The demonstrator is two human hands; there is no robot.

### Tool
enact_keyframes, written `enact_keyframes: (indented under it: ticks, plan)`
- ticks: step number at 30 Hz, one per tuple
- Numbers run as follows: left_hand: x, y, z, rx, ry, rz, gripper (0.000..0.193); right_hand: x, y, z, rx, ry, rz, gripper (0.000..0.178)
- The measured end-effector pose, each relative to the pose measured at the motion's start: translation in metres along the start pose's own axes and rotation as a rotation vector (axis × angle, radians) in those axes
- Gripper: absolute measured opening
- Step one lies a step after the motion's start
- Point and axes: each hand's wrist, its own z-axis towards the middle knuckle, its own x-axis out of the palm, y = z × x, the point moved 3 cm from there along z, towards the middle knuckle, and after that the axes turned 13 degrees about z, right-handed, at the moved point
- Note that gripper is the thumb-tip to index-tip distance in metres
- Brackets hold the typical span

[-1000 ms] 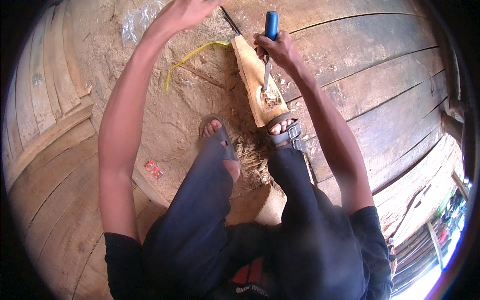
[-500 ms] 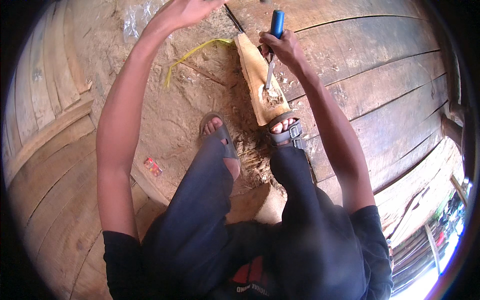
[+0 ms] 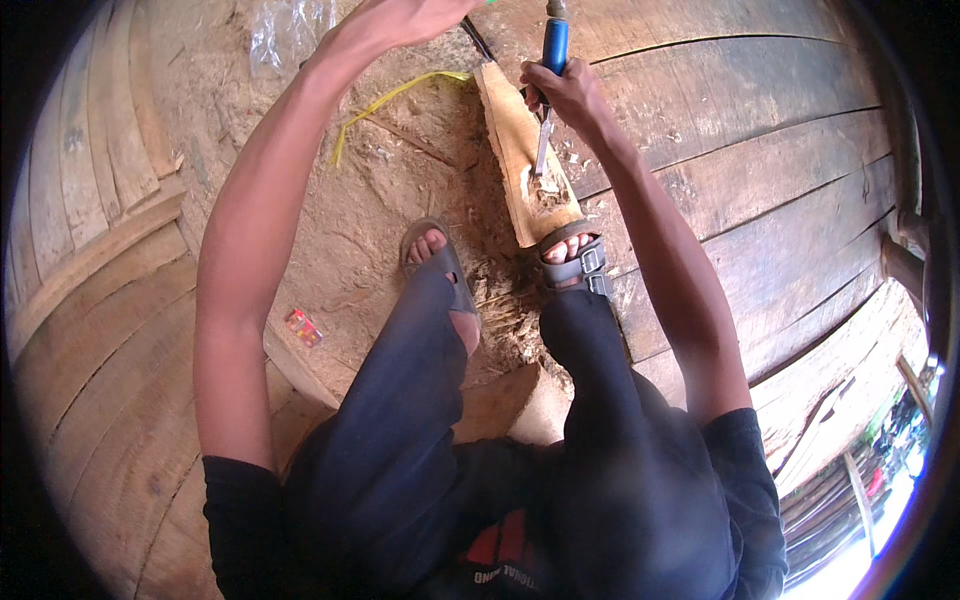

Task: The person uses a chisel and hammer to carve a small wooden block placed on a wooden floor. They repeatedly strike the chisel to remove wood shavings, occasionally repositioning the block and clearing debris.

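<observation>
My right hand (image 3: 566,88) is closed around the blue handle of a chisel (image 3: 555,45). Its metal blade points down into a rough, chipped hollow in a pale wooden board (image 3: 508,120). At the upper edge, my left hand (image 3: 425,18) is partly cut off by the picture's rim and appears closed on a hammer. Of that hammer, the metal head (image 3: 556,9) shows, touching the top of the chisel handle; its handle is mostly out of view. My right sandalled foot (image 3: 572,255) is against the board's near end.
Wide planks (image 3: 740,100) lie on the right, and more planks (image 3: 110,400) on the left. A yellow strip (image 3: 395,92), clear plastic (image 3: 290,35) and a small red packet (image 3: 303,328) lie on the dusty ground. Wood chips surround the board. My left foot (image 3: 430,250) stands left of it.
The hammer head has come down onto the top of the chisel handle. My left hand has shifted right. The chisel stays in my right hand at the hollow.
</observation>
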Motion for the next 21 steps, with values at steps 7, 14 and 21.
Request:
enact_keyframes:
  ticks: [7, 14, 21]
  plan:
    - [0.001, 0.005, -0.019, -0.180, 0.044, -0.256, 0.043, 0.017, 0.002, -0.010, -0.026, 0.006, 0.084, 0.035]
    - [-0.009, 0.007, -0.027, -0.175, -0.220, -0.158, 0.045, 0.027, 0.000, -0.010, -0.055, -0.005, 0.170, 0.032]
    - [-0.008, 0.014, -0.038, -0.112, -0.166, -0.248, 0.038, 0.016, 0.002, -0.014, -0.071, -0.021, 0.256, 0.035]
